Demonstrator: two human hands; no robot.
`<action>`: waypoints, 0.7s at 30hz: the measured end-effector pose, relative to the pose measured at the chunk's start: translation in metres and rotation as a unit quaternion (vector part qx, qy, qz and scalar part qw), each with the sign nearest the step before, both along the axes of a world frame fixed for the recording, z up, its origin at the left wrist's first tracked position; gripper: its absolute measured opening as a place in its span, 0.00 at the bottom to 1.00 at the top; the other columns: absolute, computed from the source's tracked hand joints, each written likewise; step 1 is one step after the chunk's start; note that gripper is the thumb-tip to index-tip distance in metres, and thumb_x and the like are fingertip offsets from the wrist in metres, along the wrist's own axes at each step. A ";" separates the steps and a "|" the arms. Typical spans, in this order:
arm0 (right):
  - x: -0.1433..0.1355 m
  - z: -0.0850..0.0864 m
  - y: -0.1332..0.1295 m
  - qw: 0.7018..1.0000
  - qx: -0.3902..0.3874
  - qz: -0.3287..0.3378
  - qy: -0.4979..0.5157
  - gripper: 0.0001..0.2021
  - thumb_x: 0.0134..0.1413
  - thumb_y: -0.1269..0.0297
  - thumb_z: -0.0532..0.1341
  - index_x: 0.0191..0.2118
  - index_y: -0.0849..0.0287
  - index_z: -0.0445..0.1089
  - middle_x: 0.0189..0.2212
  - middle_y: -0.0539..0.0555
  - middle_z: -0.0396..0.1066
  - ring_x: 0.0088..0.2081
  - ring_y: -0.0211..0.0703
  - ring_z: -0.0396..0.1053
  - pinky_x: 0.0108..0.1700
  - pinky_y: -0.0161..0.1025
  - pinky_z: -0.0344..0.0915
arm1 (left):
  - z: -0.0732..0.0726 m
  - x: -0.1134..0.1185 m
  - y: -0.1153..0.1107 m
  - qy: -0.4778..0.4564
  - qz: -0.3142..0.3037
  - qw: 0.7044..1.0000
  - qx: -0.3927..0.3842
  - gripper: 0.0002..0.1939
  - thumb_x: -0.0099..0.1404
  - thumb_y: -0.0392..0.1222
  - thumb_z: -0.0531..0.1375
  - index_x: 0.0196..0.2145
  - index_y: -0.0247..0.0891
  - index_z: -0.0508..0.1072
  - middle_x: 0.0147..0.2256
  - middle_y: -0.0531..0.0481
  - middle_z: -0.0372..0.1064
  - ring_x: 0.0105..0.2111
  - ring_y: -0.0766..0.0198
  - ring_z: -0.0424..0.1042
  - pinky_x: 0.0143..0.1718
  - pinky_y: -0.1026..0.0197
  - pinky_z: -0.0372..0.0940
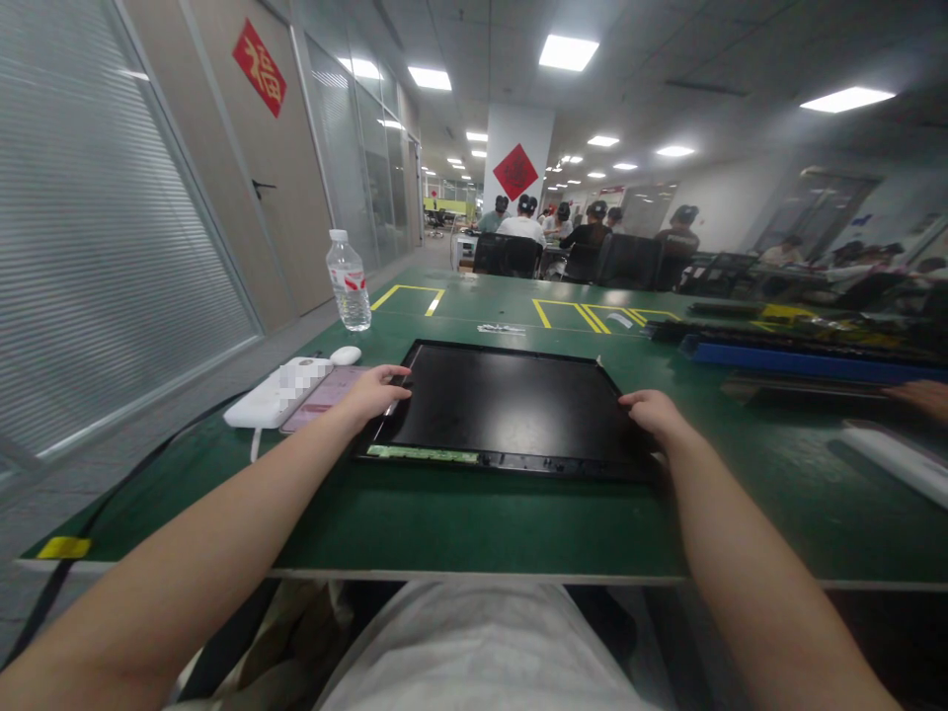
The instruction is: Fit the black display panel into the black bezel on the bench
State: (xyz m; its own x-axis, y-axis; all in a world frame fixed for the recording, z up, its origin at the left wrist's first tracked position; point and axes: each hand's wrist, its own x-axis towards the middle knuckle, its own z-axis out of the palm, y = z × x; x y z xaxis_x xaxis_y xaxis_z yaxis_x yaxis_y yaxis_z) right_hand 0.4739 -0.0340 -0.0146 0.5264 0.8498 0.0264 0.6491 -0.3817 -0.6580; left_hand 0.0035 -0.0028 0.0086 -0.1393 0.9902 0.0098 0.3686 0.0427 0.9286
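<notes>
A black display panel (511,400) in a thin dark frame lies face up before me, at the table's near side. Along its near edge runs a strip with a green circuit board (426,454) on the left half. My left hand (379,393) grips the panel's left edge, thumb on top and fingers partly hidden. At the opposite edge, my right hand (656,413) is closed on the frame, its thumb pressed on the rim and its other fingers curled below. Whether the panel is raised slightly off the table, I cannot tell.
Left on the green table (474,533) are a water bottle (348,281), a white power bank (271,395), a phone (322,400) and a white oval case (345,355). A blue strip (800,361) lies right, near another person's hand (922,395). People sit farther back.
</notes>
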 end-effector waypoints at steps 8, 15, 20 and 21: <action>-0.005 0.003 -0.004 1.000 0.004 0.013 0.001 0.15 0.45 0.72 0.66 0.42 0.61 0.82 0.35 0.60 0.80 0.40 0.50 0.77 0.46 0.40 0.71 | 0.013 0.003 -0.005 -0.184 0.016 0.977 -0.103 0.34 0.50 0.30 0.71 0.57 0.39 0.75 0.24 0.50 0.78 0.18 0.59 0.75 0.23 0.60 0.70; -0.005 0.003 -0.003 1.000 0.011 0.015 0.005 0.14 0.45 0.75 0.64 0.39 0.59 0.82 0.37 0.59 0.81 0.42 0.49 0.77 0.48 0.39 0.70 | 0.012 0.004 -0.003 -0.255 0.006 0.960 -0.120 0.43 0.45 0.33 0.78 0.59 0.36 0.73 0.26 0.47 0.79 0.21 0.56 0.78 0.25 0.58 0.74; -0.003 -0.001 -0.001 0.999 0.011 0.009 0.028 0.19 0.45 0.81 0.59 0.40 0.61 0.82 0.41 0.59 0.81 0.44 0.48 0.78 0.49 0.38 0.70 | 0.016 0.006 -0.010 -0.164 0.002 0.981 -0.108 0.33 0.46 0.33 0.76 0.51 0.38 0.78 0.28 0.47 0.80 0.25 0.53 0.79 0.27 0.58 0.73; -0.003 -0.001 -0.001 0.999 0.012 0.008 0.029 0.19 0.45 0.81 0.59 0.40 0.61 0.82 0.41 0.59 0.81 0.44 0.48 0.78 0.49 0.38 0.70 | 0.017 0.006 -0.012 -0.131 0.006 0.987 -0.091 0.29 0.45 0.32 0.77 0.47 0.39 0.80 0.29 0.47 0.80 0.28 0.52 0.80 0.28 0.58 0.73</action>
